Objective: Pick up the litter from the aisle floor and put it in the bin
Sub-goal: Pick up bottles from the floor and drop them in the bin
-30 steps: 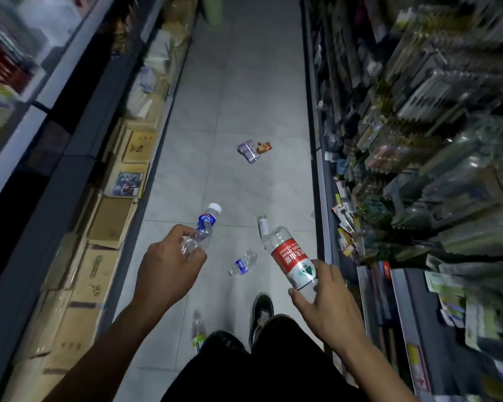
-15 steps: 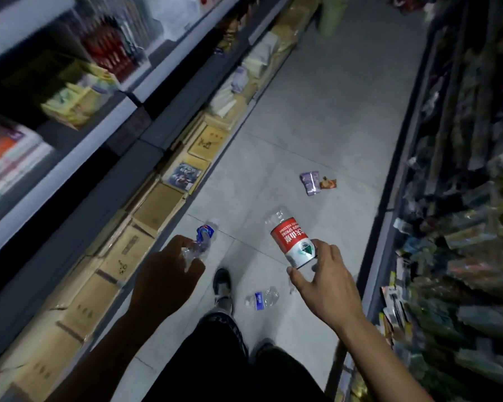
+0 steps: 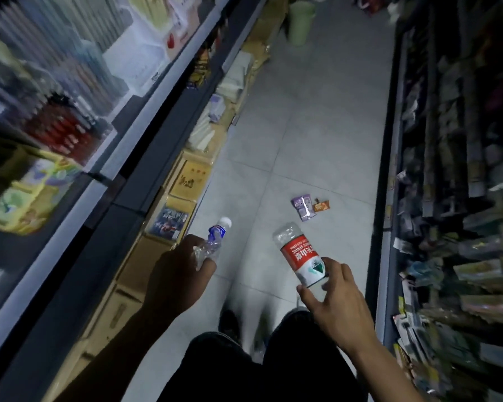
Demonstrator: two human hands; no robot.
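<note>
My left hand [image 3: 180,274] grips a crumpled clear bottle with a blue label and white cap [image 3: 215,236], held out over the aisle floor. My right hand [image 3: 334,297] holds a clear bottle with a red and white label [image 3: 301,253], its fingers curled round the lower end. Ahead on the grey tiles lie a purple wrapper [image 3: 302,207] and a small orange wrapper [image 3: 321,206], side by side. A pale green bin [image 3: 301,21] stands at the far end of the aisle, by the left shelving.
Shelving [image 3: 122,158] with boxed goods runs along the left, with cardboard boxes [image 3: 183,192] lining the floor edge. Racks of hanging packets [image 3: 447,198] fill the right side. My dark trousers and a shoe [image 3: 230,326] show at the bottom.
The view has swung up and forward along the aisle, bringing the green bin into sight. The small blue-label bottle on the floor has dropped out of view. Both hands still hold their bottles.
</note>
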